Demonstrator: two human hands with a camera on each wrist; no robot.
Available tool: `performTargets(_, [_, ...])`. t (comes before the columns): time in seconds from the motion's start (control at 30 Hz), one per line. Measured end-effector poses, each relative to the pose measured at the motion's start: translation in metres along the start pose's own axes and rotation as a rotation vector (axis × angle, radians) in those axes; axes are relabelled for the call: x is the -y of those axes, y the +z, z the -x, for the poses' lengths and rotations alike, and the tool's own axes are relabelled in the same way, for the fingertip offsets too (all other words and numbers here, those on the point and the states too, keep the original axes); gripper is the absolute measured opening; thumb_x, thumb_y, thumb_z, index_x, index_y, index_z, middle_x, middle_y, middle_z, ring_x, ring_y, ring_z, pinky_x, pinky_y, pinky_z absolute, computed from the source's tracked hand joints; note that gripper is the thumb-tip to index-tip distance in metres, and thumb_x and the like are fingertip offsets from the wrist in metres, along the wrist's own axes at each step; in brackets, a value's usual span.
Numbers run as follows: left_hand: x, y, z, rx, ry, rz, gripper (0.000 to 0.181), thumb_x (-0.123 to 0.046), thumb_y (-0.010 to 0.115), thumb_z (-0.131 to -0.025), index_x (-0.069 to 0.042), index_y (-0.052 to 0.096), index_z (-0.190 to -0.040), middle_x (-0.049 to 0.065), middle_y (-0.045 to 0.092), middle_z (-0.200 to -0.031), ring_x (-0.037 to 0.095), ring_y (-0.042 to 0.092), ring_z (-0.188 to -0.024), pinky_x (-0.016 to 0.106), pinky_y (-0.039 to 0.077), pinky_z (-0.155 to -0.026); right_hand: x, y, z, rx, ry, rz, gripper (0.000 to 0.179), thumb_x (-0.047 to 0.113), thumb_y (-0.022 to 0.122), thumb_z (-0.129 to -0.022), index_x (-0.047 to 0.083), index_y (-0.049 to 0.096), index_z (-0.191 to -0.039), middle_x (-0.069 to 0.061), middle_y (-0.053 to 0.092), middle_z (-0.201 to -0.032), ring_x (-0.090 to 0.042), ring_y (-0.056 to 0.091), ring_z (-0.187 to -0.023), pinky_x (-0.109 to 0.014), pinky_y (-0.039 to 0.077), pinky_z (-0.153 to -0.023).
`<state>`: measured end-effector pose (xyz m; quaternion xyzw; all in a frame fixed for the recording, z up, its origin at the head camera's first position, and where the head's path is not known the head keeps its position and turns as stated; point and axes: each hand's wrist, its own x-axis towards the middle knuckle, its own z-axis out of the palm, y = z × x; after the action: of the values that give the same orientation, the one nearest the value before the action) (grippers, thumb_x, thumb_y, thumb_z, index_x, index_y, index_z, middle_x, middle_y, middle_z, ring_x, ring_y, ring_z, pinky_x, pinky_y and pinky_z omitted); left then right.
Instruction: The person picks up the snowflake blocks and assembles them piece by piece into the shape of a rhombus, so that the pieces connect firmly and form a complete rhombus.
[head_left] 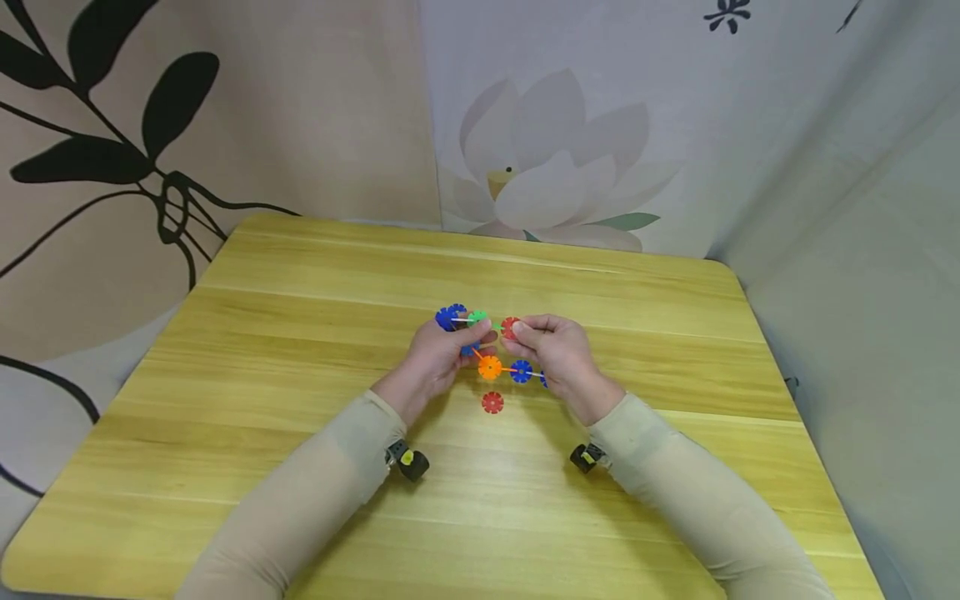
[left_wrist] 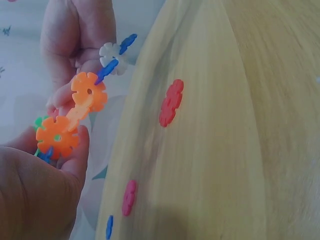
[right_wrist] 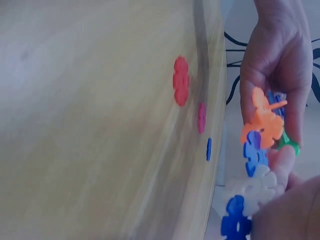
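A chain of notched plastic flower discs in several colours curves between both hands above the table. My left hand [head_left: 437, 354] grips the chain near a green disc [head_left: 477, 317], its thumb over that side, with blue discs [head_left: 447, 318] poking out beyond. Between thumb and fingers of my right hand [head_left: 567, 358] is a red disc [head_left: 510, 327], held right beside the green one. An orange disc [head_left: 490, 367] and a blue disc [head_left: 521, 372] hang along the near part of the chain. The left wrist view shows a white disc [left_wrist: 113, 59] farther along it. The right fingers partly hide the chain's end.
On the wooden table [head_left: 315, 333] a loose red disc [head_left: 492, 402] lies just below the hands. A pink disc [left_wrist: 129, 198] and a blue disc [left_wrist: 109, 227] lie beyond it. A printed curtain [head_left: 360, 108] hangs behind the far edge.
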<state>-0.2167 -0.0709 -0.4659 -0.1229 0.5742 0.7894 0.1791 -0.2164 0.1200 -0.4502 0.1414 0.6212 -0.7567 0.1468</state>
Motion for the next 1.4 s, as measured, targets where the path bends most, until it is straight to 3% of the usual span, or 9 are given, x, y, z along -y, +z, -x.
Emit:
performTargets(0.33, [0.0, -0.001, 0.0, 0.011, 0.027, 0.024, 0.029, -0.012, 0.078, -0.099, -0.007, 0.068, -0.124, 0.005, 0.077, -0.112, 0.026, 0.078, -0.111, 0.039, 0.067, -0.094, 0.003, 0.007, 0.004, -0.022, 0.002, 0.013, 0.013, 0.003, 0.065, -0.105, -0.002, 0.063, -0.117, -0.008, 0.07, -0.096, -0.015, 0.08, -0.079, -0.026, 0.067, -0.083])
performTargets(0.57, [-0.002, -0.005, 0.001, 0.026, 0.053, -0.034, 0.031, -0.015, 0.079, -0.098, -0.011, 0.067, -0.126, 0.002, 0.076, -0.113, 0.032, 0.079, -0.112, 0.027, 0.062, -0.072, 0.013, 0.001, 0.009, 0.033, -0.075, 0.237, 0.016, 0.011, 0.071, -0.103, -0.001, 0.067, -0.114, -0.004, 0.075, -0.09, -0.015, 0.08, -0.082, -0.031, 0.068, -0.085])
performTargets(0.67, [-0.003, -0.004, 0.001, 0.029, 0.061, -0.047, 0.031, -0.017, 0.08, -0.099, -0.013, 0.068, -0.127, 0.001, 0.076, -0.113, 0.032, 0.078, -0.113, 0.026, 0.058, -0.069, 0.015, 0.002, 0.01, 0.02, -0.086, 0.242, 0.015, 0.008, 0.071, -0.103, -0.001, 0.067, -0.114, -0.005, 0.072, -0.092, -0.016, 0.08, -0.083, -0.033, 0.067, -0.088])
performTargets(0.83, [0.005, -0.001, 0.0, 0.046, 0.061, 0.01, 0.034, -0.012, 0.076, -0.1, -0.005, 0.065, -0.132, 0.006, 0.075, -0.118, 0.04, 0.071, -0.126, 0.033, 0.067, -0.088, 0.011, 0.005, 0.008, -0.029, -0.045, 0.156, 0.014, 0.006, 0.069, -0.103, -0.001, 0.065, -0.115, -0.008, 0.066, -0.095, -0.017, 0.08, -0.082, -0.03, 0.067, -0.088])
performTargets(1.0, [0.011, 0.001, -0.001, 0.043, 0.041, 0.063, 0.046, -0.008, 0.073, -0.102, 0.001, 0.057, -0.143, 0.011, 0.074, -0.128, 0.036, 0.068, -0.134, 0.04, 0.064, -0.102, 0.012, 0.006, 0.007, -0.021, -0.031, 0.158, 0.019, 0.007, 0.068, -0.104, -0.002, 0.065, -0.121, -0.008, 0.069, -0.096, -0.016, 0.08, -0.082, -0.032, 0.067, -0.09])
performTargets(1.07, [0.011, 0.002, -0.001, 0.05, 0.048, 0.066, 0.044, -0.009, 0.073, -0.102, 0.0, 0.057, -0.141, 0.01, 0.074, -0.128, 0.031, 0.071, -0.129, 0.039, 0.065, -0.1, 0.013, 0.005, 0.006, -0.015, -0.035, 0.155, 0.021, 0.007, 0.068, -0.104, -0.003, 0.065, -0.123, -0.008, 0.069, -0.095, -0.016, 0.08, -0.08, -0.03, 0.067, -0.086])
performTargets(1.17, [0.008, 0.002, -0.001, 0.045, 0.052, 0.07, 0.032, -0.013, 0.074, -0.102, -0.004, 0.063, -0.131, 0.006, 0.077, -0.12, 0.023, 0.076, -0.114, 0.029, 0.066, -0.087, 0.016, 0.007, 0.005, 0.004, -0.029, 0.137, 0.025, 0.006, 0.067, -0.105, -0.005, 0.063, -0.127, -0.008, 0.07, -0.096, -0.016, 0.08, -0.08, -0.027, 0.067, -0.082])
performTargets(1.3, [0.001, 0.001, 0.0, 0.03, 0.038, 0.076, 0.021, -0.022, 0.071, -0.105, -0.009, 0.067, -0.121, 0.001, 0.079, -0.109, 0.017, 0.073, -0.102, 0.019, 0.051, -0.064, 0.018, 0.011, 0.004, 0.06, 0.007, 0.115, 0.033, 0.005, 0.065, -0.106, -0.007, 0.055, -0.135, -0.011, 0.069, -0.104, -0.016, 0.081, -0.086, -0.027, 0.067, -0.085])
performTargets(1.4, [-0.003, -0.001, 0.0, 0.041, 0.037, 0.142, 0.033, -0.039, 0.06, -0.11, -0.009, 0.064, -0.121, 0.003, 0.077, -0.114, 0.026, 0.07, -0.114, 0.023, 0.056, -0.076, 0.02, 0.011, 0.003, 0.094, 0.023, 0.143, 0.037, 0.005, 0.065, -0.106, -0.006, 0.053, -0.139, -0.016, 0.071, -0.111, -0.018, 0.081, -0.088, -0.028, 0.067, -0.085])
